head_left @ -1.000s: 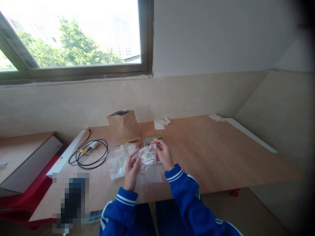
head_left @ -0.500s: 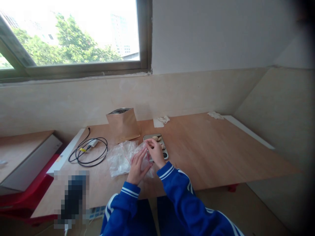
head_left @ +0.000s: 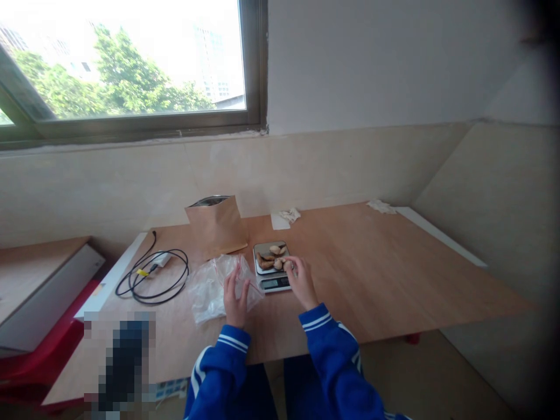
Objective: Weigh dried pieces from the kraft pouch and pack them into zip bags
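Note:
My left hand (head_left: 236,296) rests on clear plastic zip bags (head_left: 210,291) with red seal lines, its fingers apart. A kitchen scale (head_left: 275,284) with a dark display strip stands just right of the bags. On its plate lie several beige and brown lumpy pieces (head_left: 266,261) that look like dried mushrooms. At the plate's right edge my right hand (head_left: 301,282) has thumb and fingers closed around one beige lumpy piece (head_left: 287,265). The fingers partly cover that piece.
A brown kraft pouch (head_left: 217,226) stands open-topped behind the bags. To the left lies a coiled black cable (head_left: 153,300) with a white adapter (head_left: 161,258). A white card (head_left: 279,221) and crumpled whitish scraps (head_left: 381,206) lie along the back edge. A blurred-out dark object (head_left: 125,364) is at front left.
My right hand has moved from the plastic bag to the right, onto a piece at the scale. My left hand has shifted slightly left and spread its fingers. The scale's display is now uncovered.

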The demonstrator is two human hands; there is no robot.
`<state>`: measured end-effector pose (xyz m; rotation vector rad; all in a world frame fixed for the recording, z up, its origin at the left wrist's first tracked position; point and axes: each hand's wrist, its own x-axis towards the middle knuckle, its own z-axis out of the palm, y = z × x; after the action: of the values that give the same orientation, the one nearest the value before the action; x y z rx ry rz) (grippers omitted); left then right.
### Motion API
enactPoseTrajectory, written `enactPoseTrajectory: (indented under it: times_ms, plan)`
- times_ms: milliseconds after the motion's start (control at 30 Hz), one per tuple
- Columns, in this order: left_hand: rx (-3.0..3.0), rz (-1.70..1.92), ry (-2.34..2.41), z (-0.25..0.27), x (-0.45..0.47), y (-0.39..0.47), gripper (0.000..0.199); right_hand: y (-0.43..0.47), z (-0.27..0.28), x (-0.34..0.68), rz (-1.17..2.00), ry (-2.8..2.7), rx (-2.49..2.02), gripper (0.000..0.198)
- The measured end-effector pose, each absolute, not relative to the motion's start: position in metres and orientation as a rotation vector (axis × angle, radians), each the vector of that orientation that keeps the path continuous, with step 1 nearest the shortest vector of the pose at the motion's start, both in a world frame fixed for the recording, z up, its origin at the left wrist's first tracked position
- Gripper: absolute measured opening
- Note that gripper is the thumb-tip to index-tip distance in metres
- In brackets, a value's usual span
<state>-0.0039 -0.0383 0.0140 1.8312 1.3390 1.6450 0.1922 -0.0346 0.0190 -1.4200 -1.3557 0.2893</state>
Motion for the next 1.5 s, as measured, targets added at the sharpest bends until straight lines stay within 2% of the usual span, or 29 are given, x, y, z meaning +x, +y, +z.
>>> enactPoseTrajectory:
  times_ms: [267,433,600,800,933,1067,1333,1500]
  plan:
    - [1.718,1.65,1.329,0.011,0.006,-0.033,0.04,-0.026,0.0,0.19,0.059,-1.592,-1.605,0.035]
    - [1.68,1.681,1.38,0.008,0.005,-0.03,0.039,-0.02,-0.004,0.186,0.057,-1.563,-1.667,0.031]
    - [1.5,1.714,1.47,0.002,0.009,-0.021,0.041,-0.018,-0.007,0.189,0.171,-1.438,-1.547,0.025]
    - [1.416,1.75,1.439,-0.003,0.016,-0.017,0.04,-0.023,0.029,0.184,0.374,-1.248,-1.374,0.01]
    - [1.375,1.763,1.444,-0.005,0.018,-0.019,0.044,-0.028,0.063,0.163,0.396,-1.305,-1.281,0.009]
    - [1.388,1.774,1.399,-0.012,0.016,-0.017,0.045,-0.028,0.075,0.144,0.506,-1.511,-1.149,0.014]
    - [1.306,1.775,1.42,-0.017,0.015,-0.016,0.044,-0.015,0.042,0.158,0.657,-1.388,-1.173,0.022]
    - [1.256,1.796,1.355,-0.023,0.015,-0.014,0.045,-0.012,0.014,0.174,0.444,-1.504,-1.235,0.023]
